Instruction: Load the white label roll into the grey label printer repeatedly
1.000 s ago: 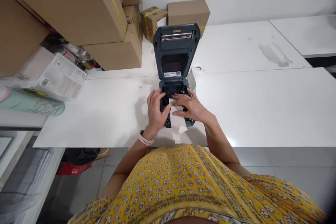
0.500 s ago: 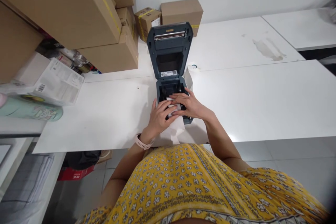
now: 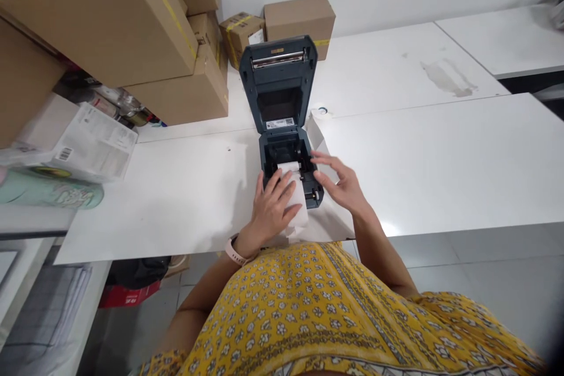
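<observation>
A dark label printer (image 3: 282,79) stands on the white table with its lid tipped up and back. A strip of white label paper (image 3: 298,197) comes from inside the base and runs over the printer's front toward my body. My left hand (image 3: 273,205) lies over the left part of the strip and the printer's front edge, fingers spread, palm down. Its fingertips rest on the paper. My right hand (image 3: 341,182) hovers at the printer's right side, thumb and fingers apart with nothing between them.
Cardboard boxes (image 3: 171,91) are stacked at the left, with two smaller cartons (image 3: 299,20) behind the printer. More white paper (image 3: 319,129) lies right of the printer. A green bottle (image 3: 57,188) and a white printed box (image 3: 97,141) sit far left. The table's front edge runs close to my body.
My right hand has let go of the paper and moved right, off the printer, with its fingers opening. My left hand stays on the strip, and more of the paper now shows.
</observation>
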{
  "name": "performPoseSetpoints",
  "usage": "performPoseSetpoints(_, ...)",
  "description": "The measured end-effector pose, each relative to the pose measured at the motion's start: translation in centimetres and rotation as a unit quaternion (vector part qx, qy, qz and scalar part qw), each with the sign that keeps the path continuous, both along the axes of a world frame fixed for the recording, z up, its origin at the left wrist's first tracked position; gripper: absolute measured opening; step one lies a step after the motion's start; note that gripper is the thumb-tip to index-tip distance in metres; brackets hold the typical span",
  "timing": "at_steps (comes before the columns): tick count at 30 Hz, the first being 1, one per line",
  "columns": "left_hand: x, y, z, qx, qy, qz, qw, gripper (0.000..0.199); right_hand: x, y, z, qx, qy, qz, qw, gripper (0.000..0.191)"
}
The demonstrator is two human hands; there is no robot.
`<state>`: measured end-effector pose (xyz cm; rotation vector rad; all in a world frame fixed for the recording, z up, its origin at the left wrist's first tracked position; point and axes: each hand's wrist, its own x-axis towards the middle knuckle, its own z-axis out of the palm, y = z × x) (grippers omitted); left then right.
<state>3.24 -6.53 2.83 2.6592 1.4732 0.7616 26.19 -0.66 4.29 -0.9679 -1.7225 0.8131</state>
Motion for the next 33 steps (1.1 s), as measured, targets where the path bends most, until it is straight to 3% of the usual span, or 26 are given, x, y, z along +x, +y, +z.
performPoseSetpoints(3,0.8,-2.1,-0.4,0.014,-0.006,-0.047,0.999,0.064,-0.5,2.9,3.2,0.091,0.011,-0.064,0.994,0.045)
performPoseSetpoints(6,0.9,-3.5,-0.7,0.022,-0.034,-0.064,0.997,0.061,-1.6,8.6,7.6,0.161,-0.004,-0.061,0.985,0.064)
performPoseSetpoints(8,0.8,-4.0,-0.6,0.022,-0.059,-0.074,0.995,0.054,-2.9,12.7,10.3,0.183,-0.003,-0.064,0.981,0.07)
performPoseSetpoints(10,0.7,-4.5,-0.2,0.019,-0.082,-0.092,0.992,0.042,-4.1,15.5,12.2,0.149,-0.026,-0.035,0.988,0.081)
performPoseSetpoints(13,0.4,-5.3,0.5,0.032,-0.139,-0.125,0.982,0.024,-4.8,15.1,13.1,0.132,-0.051,-0.041,0.989,0.096)
performPoseSetpoints(15,0.0,-5.9,0.8,0.06,-0.206,-0.105,0.971,0.02,-4.3,11.8,12.3,0.184,-0.048,-0.086,0.978,0.087)
performPoseSetpoints(18,-1.0,-6.2,1.1,0.15,-0.326,0.015,0.933,0.026,-3.0,5.1,9.3,0.27,-0.063,-0.101,0.955,0.056)
performPoseSetpoints(22,-1.9,-4.9,1.5,0.231,-0.407,0.15,0.871,0.026,-2.0,-1.5,3.3,0.231,-0.145,-0.015,0.962,0.032)
performPoseSetpoints(24,-1.6,-3.8,1.4,0.2,-0.423,0.173,0.866,0.024,-2.1,-3.2,0.3,0.197,-0.155,-0.013,0.968,0.033)
performPoseSetpoints(27,-0.5,-2.5,0.8,0.085,-0.45,0.201,0.866,0.024,-2.7,-4.5,-3.0,0.158,-0.14,-0.06,0.976,0.038)
performPoseSetpoints(33,-0.5,-4.0,-1.1,-0.096,-0.526,0.283,0.797,0.033,-3.3,-4.9,-5.0,0.151,-0.108,-0.078,0.979,0.051)
